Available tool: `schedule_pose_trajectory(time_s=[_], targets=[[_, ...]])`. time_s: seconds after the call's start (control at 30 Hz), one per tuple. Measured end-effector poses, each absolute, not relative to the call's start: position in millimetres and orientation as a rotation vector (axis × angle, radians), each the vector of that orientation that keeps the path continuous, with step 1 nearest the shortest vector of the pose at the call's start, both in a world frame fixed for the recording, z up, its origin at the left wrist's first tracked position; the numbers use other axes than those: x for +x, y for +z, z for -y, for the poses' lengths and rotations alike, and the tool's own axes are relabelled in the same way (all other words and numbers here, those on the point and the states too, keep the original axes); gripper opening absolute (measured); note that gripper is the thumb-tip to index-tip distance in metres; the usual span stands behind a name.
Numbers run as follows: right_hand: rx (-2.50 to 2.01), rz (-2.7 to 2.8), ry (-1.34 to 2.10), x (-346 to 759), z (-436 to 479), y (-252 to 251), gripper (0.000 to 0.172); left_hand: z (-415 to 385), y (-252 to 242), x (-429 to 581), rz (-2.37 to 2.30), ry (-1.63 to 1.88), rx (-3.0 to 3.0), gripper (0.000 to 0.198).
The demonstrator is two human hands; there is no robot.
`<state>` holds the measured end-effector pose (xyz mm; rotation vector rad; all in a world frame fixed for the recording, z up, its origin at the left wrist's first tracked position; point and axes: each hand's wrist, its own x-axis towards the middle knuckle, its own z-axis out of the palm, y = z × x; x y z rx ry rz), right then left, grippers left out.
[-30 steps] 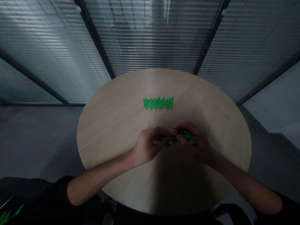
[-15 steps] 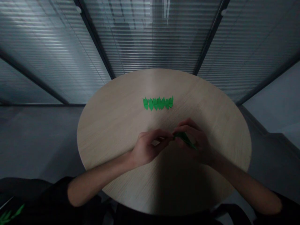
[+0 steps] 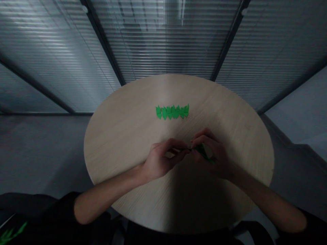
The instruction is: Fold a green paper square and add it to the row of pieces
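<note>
My left hand [image 3: 162, 159] and my right hand [image 3: 213, 154] meet over the middle of a round light-wood table [image 3: 122, 136]. Both pinch a small folded green paper piece [image 3: 203, 152] between fingertips; most of it lies inside my right hand's curled fingers. A row of several folded green paper pieces [image 3: 172, 112] lies on the table beyond my hands, side by side, apart from them.
Behind the table stand glass walls with horizontal blinds and dark frames. Grey floor surrounds the table. At the bottom left corner, more green paper [image 3: 11, 233] shows on my dark clothing near the frame edge.
The green piece in my hands has turned from lying level and pointing right to slanting down inside my right hand. Both hands stayed in nearly the same place.
</note>
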<state>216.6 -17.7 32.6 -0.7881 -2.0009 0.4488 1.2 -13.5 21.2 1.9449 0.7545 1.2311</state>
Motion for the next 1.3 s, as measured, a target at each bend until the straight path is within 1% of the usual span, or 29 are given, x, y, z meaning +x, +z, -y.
schedule_pose_trajectory(time_s=[0.47, 0.7, 0.9, 1.13, 1.3], targets=[[-0.826, 1.954, 0.469, 217.3, 17.4, 30.8, 0.013, 10.1, 22.5, 1.0, -0.766, 1.136, 1.81, 0.018], [-0.828, 1.972, 0.435, 217.2, 17.2, 31.2, 0.014, 10.4, 21.5, -0.6, -0.771, 1.093, 1.784, 0.009], [-0.837, 1.975, 0.42, 217.4, 17.9, 32.2, 0.014, 9.7, 23.6, -0.4, -0.752, 1.082, 1.766, 0.005], [-0.838, 1.98, 0.443, 218.4, 18.3, 30.4, 0.014, 11.2, 24.2, 0.8, -0.736, 1.111, 1.755, 0.016], [-0.833, 1.989, 0.439, 217.4, 17.9, 31.9, 0.013, 10.9, 24.0, 1.5, -0.765, 1.124, 1.74, 0.008]])
